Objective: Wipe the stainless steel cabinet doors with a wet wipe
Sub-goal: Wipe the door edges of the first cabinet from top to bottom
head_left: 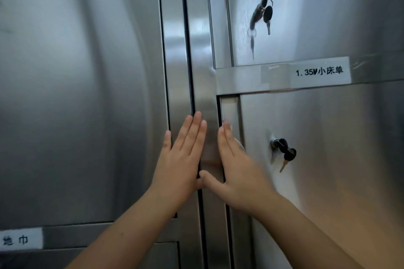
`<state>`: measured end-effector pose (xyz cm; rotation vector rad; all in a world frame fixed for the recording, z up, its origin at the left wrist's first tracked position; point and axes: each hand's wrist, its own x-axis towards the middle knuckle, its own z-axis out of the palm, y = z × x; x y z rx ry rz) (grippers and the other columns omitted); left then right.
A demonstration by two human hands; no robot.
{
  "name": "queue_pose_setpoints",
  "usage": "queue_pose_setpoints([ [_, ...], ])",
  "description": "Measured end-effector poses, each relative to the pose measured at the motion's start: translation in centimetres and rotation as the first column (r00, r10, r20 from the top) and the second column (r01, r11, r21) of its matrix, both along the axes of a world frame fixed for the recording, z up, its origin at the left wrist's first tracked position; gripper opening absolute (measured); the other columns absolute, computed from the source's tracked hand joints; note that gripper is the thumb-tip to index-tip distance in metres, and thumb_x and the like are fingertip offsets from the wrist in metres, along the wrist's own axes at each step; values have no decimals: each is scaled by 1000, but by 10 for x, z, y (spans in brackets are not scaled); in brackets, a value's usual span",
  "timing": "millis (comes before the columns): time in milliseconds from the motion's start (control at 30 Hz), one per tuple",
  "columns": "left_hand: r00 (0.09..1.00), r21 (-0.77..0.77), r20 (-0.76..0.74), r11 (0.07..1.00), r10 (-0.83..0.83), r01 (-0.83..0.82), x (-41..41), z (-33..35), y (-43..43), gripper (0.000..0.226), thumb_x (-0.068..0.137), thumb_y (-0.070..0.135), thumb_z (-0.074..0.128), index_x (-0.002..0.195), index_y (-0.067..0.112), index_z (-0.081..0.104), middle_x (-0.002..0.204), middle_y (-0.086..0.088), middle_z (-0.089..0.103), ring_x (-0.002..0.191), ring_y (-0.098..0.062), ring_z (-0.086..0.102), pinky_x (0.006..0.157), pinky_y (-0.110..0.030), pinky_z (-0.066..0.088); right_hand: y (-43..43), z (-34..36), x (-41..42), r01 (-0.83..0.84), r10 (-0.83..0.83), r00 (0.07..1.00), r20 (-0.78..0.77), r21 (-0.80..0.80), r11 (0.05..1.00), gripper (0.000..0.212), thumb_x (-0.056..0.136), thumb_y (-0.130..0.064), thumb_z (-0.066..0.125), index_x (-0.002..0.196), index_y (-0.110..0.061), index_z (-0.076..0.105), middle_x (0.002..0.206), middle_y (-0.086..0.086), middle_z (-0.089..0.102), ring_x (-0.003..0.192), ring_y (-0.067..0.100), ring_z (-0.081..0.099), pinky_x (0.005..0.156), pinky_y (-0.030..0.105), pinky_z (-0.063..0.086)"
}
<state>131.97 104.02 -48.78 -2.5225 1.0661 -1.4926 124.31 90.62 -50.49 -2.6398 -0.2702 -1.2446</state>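
Stainless steel cabinet doors fill the view: a large left door (76, 94), an upper right door (317, 17) and a lower right door (328, 170). My left hand (181, 159) lies flat, fingers together, on the vertical frame strip by the dark gap between the cabinets. My right hand (236, 168) is flat beside it, its fingers over the left edge of the lower right door, slightly blurred. The thumbs touch near the gap. No wet wipe shows in either hand.
Keys (263, 12) hang from the lock of the upper right door, and another key bunch (284, 152) hangs from the lower right door's lock. A white label (319, 71) is taped on the rail between them. Another label (19, 239) sits at lower left.
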Motion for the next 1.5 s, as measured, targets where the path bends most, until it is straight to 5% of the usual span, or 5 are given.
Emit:
queue_pose_setpoints([
  [633, 998, 36, -56, 999, 25, -23, -7, 3, -2, 120, 64, 80, 32, 120, 16, -52, 130, -1, -58, 124, -19, -48, 98, -40, -29, 1, 24, -5, 303, -258, 936, 239, -177, 936, 69, 83, -42, 38, 127, 9, 50, 134, 25, 48, 127, 38, 43, 102, 55, 30],
  [900, 997, 14, 52, 999, -49, 48, -16, 7, -1, 109, 46, 66, 55, 133, 2, 43, 141, -19, 37, 126, -37, 41, 91, -58, 37, 1, 12, -7, 440, -390, 893, 224, -262, 859, 73, 85, -50, 31, 129, 5, 50, 138, 23, 44, 129, 33, 42, 107, 52, 28],
  [1100, 998, 9, 54, 999, -42, 42, -15, 6, -2, 112, 47, 67, 54, 136, 1, 38, 144, -19, 33, 129, -37, 36, 94, -58, 33, 1, 18, -6, 364, -340, 931, 134, -244, 899, 85, 85, -60, 17, 143, 2, 18, 151, 18, 13, 140, 31, 12, 111, 53, 4],
  [1267, 1000, 17, -17, 1000, 16, -15, -3, 0, -3, 120, 61, 81, 29, 122, 16, -51, 132, -2, -56, 124, -19, -48, 98, -41, -30, -5, 37, 7, 380, -355, 923, 147, -225, 897, 88, 71, -75, -12, 131, -15, -36, 139, 3, -41, 135, 16, -34, 99, 38, -35],
  [1500, 1000, -14, -25, 1000, -19, 18, -8, 2, -2, 118, 64, 77, 33, 128, 15, -44, 137, -4, -50, 128, -22, -43, 102, -43, -25, -6, 31, 7, 369, -344, 928, 143, -234, 899, 89, 72, -76, -9, 131, -16, -37, 143, 4, -39, 135, 15, -33, 99, 37, -35],
])
